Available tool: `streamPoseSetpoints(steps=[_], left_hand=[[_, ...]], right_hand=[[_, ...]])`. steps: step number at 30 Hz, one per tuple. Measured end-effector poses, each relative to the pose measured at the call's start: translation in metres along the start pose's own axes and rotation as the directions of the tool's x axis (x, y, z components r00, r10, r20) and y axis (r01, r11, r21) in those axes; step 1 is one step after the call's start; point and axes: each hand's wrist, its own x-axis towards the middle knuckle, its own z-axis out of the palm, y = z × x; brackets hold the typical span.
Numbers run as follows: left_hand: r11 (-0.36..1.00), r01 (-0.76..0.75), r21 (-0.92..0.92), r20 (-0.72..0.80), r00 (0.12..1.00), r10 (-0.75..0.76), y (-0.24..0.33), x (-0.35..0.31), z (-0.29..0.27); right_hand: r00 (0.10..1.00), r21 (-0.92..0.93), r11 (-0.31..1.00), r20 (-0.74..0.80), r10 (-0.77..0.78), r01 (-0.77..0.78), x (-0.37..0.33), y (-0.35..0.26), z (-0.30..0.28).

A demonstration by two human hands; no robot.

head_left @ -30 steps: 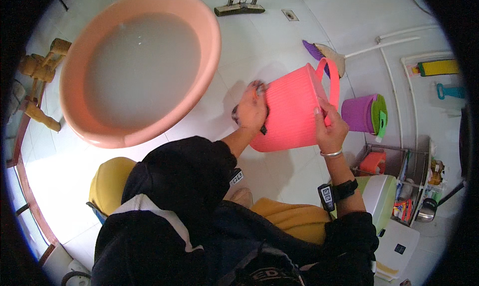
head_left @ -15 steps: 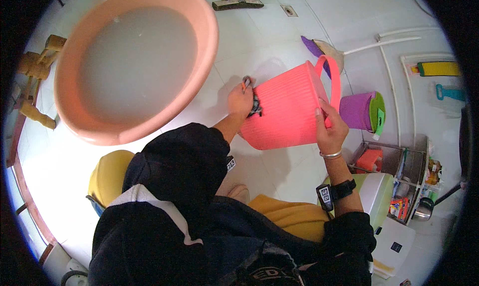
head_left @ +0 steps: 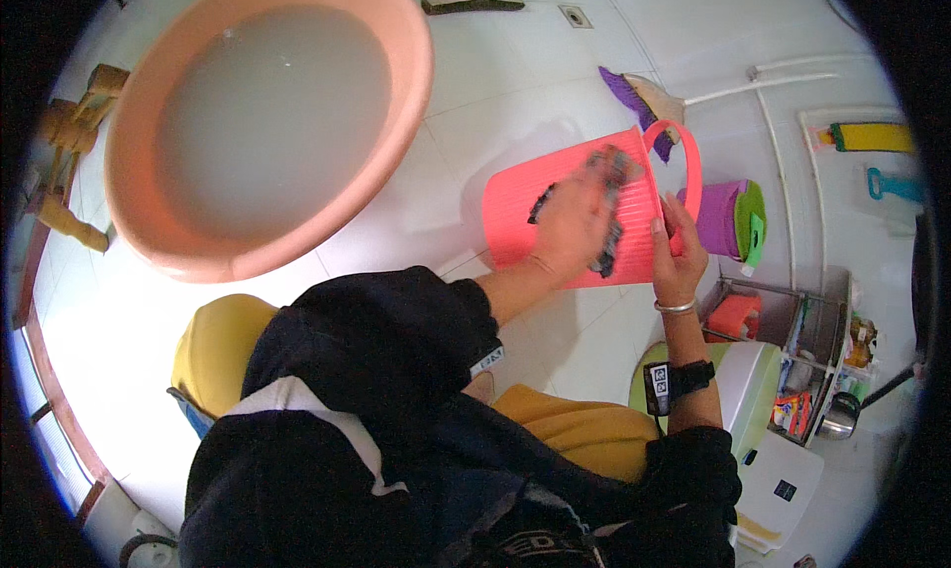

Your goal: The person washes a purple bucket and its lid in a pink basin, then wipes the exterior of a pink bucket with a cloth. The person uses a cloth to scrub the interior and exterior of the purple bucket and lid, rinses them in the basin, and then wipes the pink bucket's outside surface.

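A ribbed pink bucket (head_left: 509,211) lies tilted on its side in front of me, its handle (head_left: 690,162) at the right. My right hand (head_left: 680,261) grips its rim near the handle, thumb on the outside. My left hand (head_left: 573,229) is pressed against the bucket's outer wall, closed on a crumpled dark patterned rag (head_left: 616,162). Bits of the rag stick out on both sides of the fingers. Motion smears the left hand and the rag.
At the left stands a large peach basin (head_left: 411,122) of cloudy water, beside a wooden stool (head_left: 74,132). A purple bucket (head_left: 715,211), broom head (head_left: 644,103) and wire rack (head_left: 783,320) are at the right. A floor brush (head_left: 472,1) and drain (head_left: 575,16) lie far off.
My left hand has moved with the rag from the bucket's bottom end up along its side toward the rim. The bucket and my right hand have shifted slightly right.
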Motion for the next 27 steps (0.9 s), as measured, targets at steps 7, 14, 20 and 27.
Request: streamPoseSetpoints(steps=[7,14,20,27], left_hand=[[0.790,0.597,0.141,-0.228,0.796,-0.561,-0.081,0.020,-0.032],[0.905,0.412,0.106,-0.005,0.910,-0.414,-0.066,0.017,-0.028],[0.999,-0.042,-0.033,0.002,0.999,0.042,0.004,0.002,0.012],[1.000,0.000,-0.020,0.073,0.997,0.001,-0.002,-0.015,0.012]], right_hand=[[0.963,0.277,0.929,0.179,0.200,-0.244,-0.028,0.019,-0.040],[0.892,0.282,0.881,0.362,0.270,-0.381,-0.036,0.025,-0.057],[0.942,-0.116,0.993,0.336,0.022,0.018,-0.020,0.009,-0.041],[0.946,-0.116,0.959,0.173,0.276,-0.258,-0.025,0.024,-0.032]])
